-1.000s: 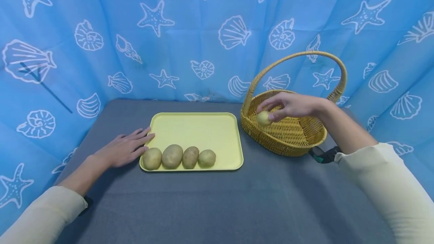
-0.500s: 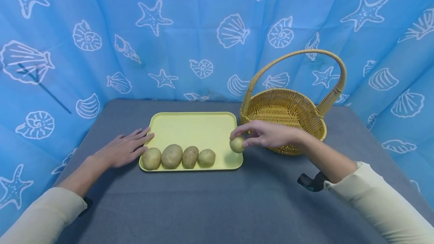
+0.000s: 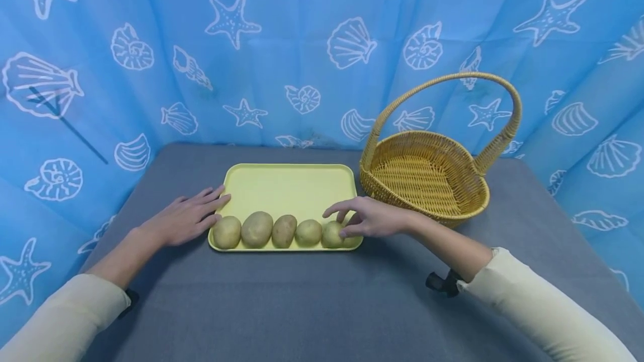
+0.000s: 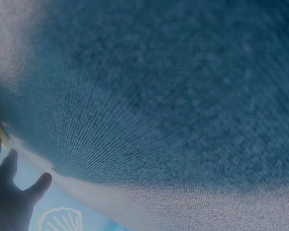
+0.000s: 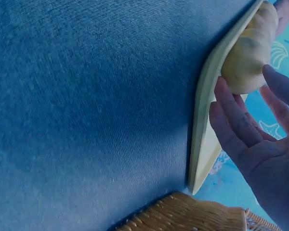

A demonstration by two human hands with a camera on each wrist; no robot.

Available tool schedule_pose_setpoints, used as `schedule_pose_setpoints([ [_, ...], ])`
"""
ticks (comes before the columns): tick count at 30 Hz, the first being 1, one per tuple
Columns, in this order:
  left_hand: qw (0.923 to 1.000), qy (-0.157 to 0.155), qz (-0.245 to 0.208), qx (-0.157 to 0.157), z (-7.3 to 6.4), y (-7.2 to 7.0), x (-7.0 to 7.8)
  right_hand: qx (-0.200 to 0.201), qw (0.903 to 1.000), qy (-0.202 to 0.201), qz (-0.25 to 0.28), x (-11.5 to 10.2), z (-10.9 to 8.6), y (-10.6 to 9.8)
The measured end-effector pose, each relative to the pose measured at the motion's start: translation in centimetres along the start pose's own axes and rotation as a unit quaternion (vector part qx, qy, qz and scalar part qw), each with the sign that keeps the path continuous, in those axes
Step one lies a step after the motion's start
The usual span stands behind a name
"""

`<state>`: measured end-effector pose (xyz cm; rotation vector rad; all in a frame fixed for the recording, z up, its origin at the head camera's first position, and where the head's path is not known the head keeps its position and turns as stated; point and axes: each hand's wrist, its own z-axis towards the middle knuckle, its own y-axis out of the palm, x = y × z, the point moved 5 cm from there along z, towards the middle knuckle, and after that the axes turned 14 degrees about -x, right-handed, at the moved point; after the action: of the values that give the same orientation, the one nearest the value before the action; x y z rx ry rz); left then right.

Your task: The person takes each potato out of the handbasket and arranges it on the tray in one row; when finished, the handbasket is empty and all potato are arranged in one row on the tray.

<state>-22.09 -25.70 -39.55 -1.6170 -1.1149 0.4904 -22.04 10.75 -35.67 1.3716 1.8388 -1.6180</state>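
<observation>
Yellow plastic forms the tray (image 3: 292, 189), on whose near edge five potatoes are lined up. The rightmost potato (image 3: 332, 234) is touched by the right hand (image 3: 367, 218), whose fingers are spread and only lightly bent; a firm grip cannot be made out, and the potato's far side is hidden behind the fingertips. In the right wrist view the same potato (image 5: 248, 50) is seen just beyond the fingers (image 5: 236, 115), the rest of the row being cut off. The left hand (image 3: 183, 219) is laid flat on the grey tablecloth (image 3: 322, 306), fingertips at the tray's left rim. Only part of it is seen, dark, in the left wrist view. A wicker basket (image 3: 427, 175) is seen just beside the tray.
</observation>
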Motion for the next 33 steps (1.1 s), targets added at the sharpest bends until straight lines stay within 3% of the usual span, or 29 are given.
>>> schedule_pose_setpoints([
  [4, 1.0000, -0.001, 0.001, 0.000, 0.1, 0.0, 0.0, 0.002, 0.9997, 0.023, 0.005, 0.3, 0.2, 0.3],
  [12, 1.0000, -0.002, -0.004, 0.000, 0.0, 0.0, 0.1, -0.001, 0.9994, 0.030, 0.017, 0.4, 0.0, 0.4],
  [17, 1.0000, -0.003, -0.006, -0.001, -0.1, 0.1, 0.2, 0.003, 0.9991, 0.041, 0.015, 0.2, -0.9, 0.1],
  [22, 1.0000, -0.003, 0.001, -0.001, -0.2, 0.3, 0.1, 0.079, 0.9963, 0.024, -0.021, -0.8, -3.9, -1.6],
  [28, 0.9998, -0.001, 0.018, 0.005, -0.4, -0.3, 0.3, 0.201, 0.9765, 0.030, -0.072, -2.0, -10.0, -4.5],
  [30, 0.9996, -0.002, 0.027, 0.007, -0.6, -0.6, 0.4, 0.240, 0.9643, 0.037, -0.104, -2.1, -12.1, -5.1],
  [33, 0.9992, -0.010, 0.038, 0.006, -0.8, -1.1, 0.4, 0.309, 0.9372, 0.071, -0.146, -1.4, -15.6, -5.5],
])
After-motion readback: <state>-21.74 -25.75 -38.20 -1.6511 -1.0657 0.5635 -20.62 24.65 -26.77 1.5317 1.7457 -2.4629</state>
